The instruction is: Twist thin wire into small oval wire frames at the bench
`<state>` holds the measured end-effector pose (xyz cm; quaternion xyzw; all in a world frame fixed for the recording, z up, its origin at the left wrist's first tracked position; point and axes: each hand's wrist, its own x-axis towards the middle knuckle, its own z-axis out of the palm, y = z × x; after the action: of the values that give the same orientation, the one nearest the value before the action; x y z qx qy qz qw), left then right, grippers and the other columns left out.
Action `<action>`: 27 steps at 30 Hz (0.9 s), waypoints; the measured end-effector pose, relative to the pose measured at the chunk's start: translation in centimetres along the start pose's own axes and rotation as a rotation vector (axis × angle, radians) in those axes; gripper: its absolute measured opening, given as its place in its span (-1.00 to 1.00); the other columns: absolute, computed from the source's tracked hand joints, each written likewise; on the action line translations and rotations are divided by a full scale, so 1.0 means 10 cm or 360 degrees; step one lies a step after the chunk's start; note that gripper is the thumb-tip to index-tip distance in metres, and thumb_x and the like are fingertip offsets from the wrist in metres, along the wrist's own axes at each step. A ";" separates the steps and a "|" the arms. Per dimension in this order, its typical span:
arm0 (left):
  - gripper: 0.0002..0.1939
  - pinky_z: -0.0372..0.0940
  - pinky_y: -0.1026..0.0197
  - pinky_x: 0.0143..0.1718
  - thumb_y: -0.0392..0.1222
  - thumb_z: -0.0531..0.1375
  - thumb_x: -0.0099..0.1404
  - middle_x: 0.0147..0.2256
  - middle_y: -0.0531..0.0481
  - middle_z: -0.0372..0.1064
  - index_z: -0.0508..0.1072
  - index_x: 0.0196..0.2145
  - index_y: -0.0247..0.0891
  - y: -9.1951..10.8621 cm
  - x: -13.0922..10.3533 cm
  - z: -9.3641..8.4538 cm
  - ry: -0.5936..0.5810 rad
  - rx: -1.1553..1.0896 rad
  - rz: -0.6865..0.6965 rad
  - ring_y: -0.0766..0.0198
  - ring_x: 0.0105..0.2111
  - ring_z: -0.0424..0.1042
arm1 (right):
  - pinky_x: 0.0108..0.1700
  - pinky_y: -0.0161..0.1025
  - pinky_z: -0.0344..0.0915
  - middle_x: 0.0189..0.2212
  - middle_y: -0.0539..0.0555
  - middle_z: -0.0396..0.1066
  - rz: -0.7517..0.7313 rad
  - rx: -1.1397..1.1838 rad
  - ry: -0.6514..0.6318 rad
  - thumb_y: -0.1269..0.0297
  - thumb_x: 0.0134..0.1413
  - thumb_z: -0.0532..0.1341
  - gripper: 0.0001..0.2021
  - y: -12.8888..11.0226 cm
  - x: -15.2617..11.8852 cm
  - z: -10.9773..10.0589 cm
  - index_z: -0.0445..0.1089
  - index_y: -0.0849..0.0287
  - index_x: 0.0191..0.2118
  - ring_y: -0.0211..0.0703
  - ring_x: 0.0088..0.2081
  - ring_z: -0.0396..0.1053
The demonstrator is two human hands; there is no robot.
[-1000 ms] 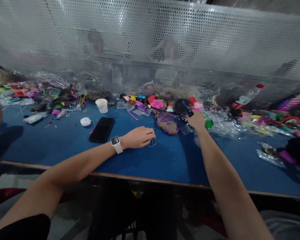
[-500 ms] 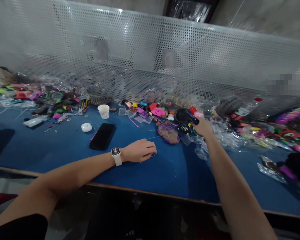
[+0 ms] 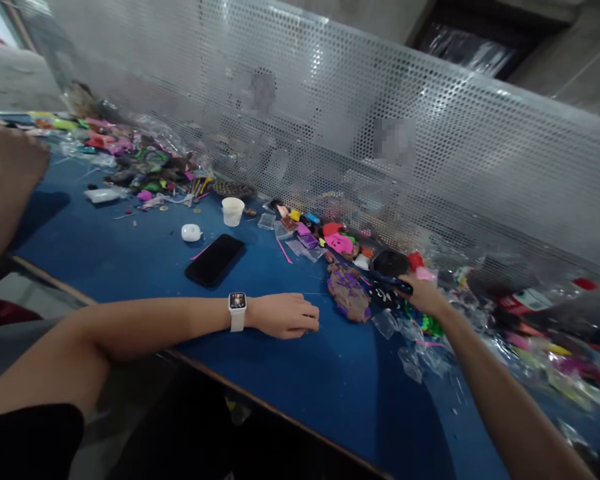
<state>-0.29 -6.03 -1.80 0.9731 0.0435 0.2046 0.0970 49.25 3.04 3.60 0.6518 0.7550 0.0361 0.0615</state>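
Note:
My left hand (image 3: 283, 316) rests on the blue table, with a white-strapped smartwatch (image 3: 237, 313) on the wrist. Its fingers are curled together, and whatever may be between them is hidden. To its right lies a lumpy brown and purple clay piece (image 3: 349, 292). My right hand (image 3: 424, 295), reaching across the table, is closed on a dark blue elongated tool (image 3: 393, 281); its exact kind is unclear. The tool points left, close to a round black object (image 3: 390, 263) and a black item with white marks (image 3: 384, 295).
A black phone (image 3: 216, 260), a white earbud case (image 3: 191, 233) and a white cup (image 3: 233, 211) stand left of centre. Colourful clay pieces and clear wrappers line the perforated metal screen (image 3: 300, 113). A bottle (image 3: 535, 299) lies at right. Another person's hand (image 3: 20, 150) is at far left.
The view has tilted and turned left, bringing the other person's hand into sight. My right hand still grips the dark tool, now angled differently. My left hand stays resting on the table.

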 end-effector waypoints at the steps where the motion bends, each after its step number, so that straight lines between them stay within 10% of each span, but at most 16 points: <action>1: -0.82 0.40 0.02 0.00 -0.35 0.25 0.61 0.07 -0.17 0.67 0.60 0.04 -0.16 -0.01 0.01 0.01 0.0032 0.0023 0.0030 0.09 -0.06 0.64 | 0.01 0.09 0.55 -0.21 0.19 0.74 -0.0027 0.0016 -0.0034 0.15 0.16 0.38 -0.73 0.02 0.00 0.01 0.64 -0.18 -0.01 0.43 0.02 0.72; 6: -0.84 0.38 0.02 0.02 -0.33 0.25 0.62 0.05 -0.16 0.67 0.59 0.05 -0.16 -0.04 -0.05 -0.03 0.0078 0.0116 0.0102 0.09 -0.07 0.63 | 0.03 0.34 0.55 -0.15 0.19 0.76 0.0071 0.0059 -0.0039 0.16 0.18 0.28 -0.72 0.03 -0.02 0.09 0.62 -0.51 -0.12 0.60 0.06 0.71; 16: -0.78 0.37 -0.01 0.16 -0.36 0.17 0.65 0.09 -0.19 0.65 0.59 0.10 -0.21 0.13 -0.06 -0.08 -0.0043 0.0038 0.0099 0.06 0.02 0.61 | 0.10 0.03 0.40 0.22 0.58 0.66 0.0845 -0.0119 0.0083 0.24 0.56 0.33 -0.61 0.01 -0.31 -0.33 0.61 0.33 0.31 0.41 0.18 0.63; 27: -0.80 0.39 -0.02 0.18 -0.35 0.18 0.66 0.08 -0.20 0.65 0.58 0.09 -0.23 0.12 -0.05 -0.04 -0.0137 -0.0013 0.0169 0.05 0.03 0.64 | 0.02 -0.05 0.30 0.06 0.49 0.70 0.0816 0.0137 0.0370 0.35 0.46 0.44 -0.81 -0.18 -0.24 -0.22 0.65 0.31 0.08 0.19 -0.02 0.57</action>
<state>-0.84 -7.17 -1.40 0.9815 -0.0134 0.1677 0.0918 47.49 0.41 5.65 0.8150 0.5683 0.0929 -0.0642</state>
